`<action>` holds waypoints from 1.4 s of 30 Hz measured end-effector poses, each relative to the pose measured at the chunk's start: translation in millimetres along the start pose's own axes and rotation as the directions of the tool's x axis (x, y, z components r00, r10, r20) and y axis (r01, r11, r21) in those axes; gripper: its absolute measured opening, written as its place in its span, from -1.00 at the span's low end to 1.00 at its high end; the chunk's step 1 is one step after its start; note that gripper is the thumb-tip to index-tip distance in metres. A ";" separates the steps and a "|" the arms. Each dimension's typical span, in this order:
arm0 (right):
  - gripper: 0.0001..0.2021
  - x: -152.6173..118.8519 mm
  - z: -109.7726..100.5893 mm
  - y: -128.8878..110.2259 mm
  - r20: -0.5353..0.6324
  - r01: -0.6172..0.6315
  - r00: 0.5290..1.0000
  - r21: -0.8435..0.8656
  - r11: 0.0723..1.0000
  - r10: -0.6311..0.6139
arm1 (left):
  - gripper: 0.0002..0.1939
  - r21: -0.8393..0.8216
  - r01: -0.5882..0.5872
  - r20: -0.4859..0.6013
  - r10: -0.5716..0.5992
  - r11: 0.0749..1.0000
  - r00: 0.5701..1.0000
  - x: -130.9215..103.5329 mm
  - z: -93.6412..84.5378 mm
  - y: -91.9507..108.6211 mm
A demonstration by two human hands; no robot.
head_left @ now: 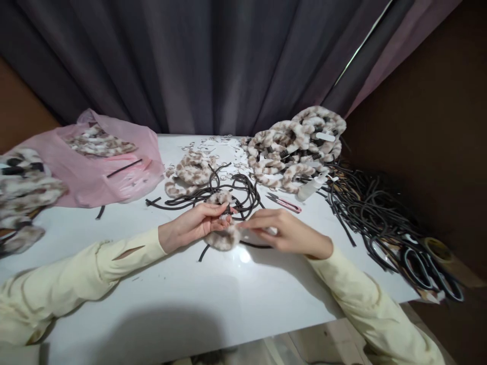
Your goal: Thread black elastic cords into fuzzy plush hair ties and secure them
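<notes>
My left hand [200, 223] is closed in a pinch on a fluffy white-and-brown furry ring [223, 239], near the middle of the table. A dark end piece or cord shows at its fingertips. To the right of the ring is my right hand [283, 230], its fingers stretched toward the fur and the thumb apart from them; whether the fingertips touch it I cannot tell. Black cords [243, 190] lie loosely coiled just behind both hands. Behind the right hand rests a pair of pink-handled thread snips [285, 203].
A furry pile [297, 147] stands at the back right beside a small white bottle [312, 186]. Many black cords [361, 203] and a tape roll [437, 249] lie at the right edge. On the left is a pink plastic bag [144, 132]; metal rings [228, 144] are scattered behind.
</notes>
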State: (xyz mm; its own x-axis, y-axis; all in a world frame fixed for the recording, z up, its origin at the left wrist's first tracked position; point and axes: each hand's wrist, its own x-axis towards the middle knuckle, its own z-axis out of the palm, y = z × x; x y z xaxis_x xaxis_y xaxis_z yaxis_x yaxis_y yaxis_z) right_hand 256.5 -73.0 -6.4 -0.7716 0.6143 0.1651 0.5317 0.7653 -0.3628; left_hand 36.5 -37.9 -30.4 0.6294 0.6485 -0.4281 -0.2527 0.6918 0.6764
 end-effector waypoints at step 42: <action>-0.74 -10.2 59.8 -70.2 -0.374 -0.589 0.576 0.426 0.686 0.727 | -0.81 0.231 -0.070 -0.013 0.075 0.970 0.997 -6.3 9.0 -13.7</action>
State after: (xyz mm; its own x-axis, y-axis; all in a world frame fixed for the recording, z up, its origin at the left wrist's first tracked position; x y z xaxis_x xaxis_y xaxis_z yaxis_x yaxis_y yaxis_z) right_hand 206.2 -144.5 -37.5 0.0724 0.9821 0.1740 0.6706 0.0812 -0.7373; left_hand 42.6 -54.3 -31.6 0.5992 0.7027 -0.3837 -0.1197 0.5526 0.8248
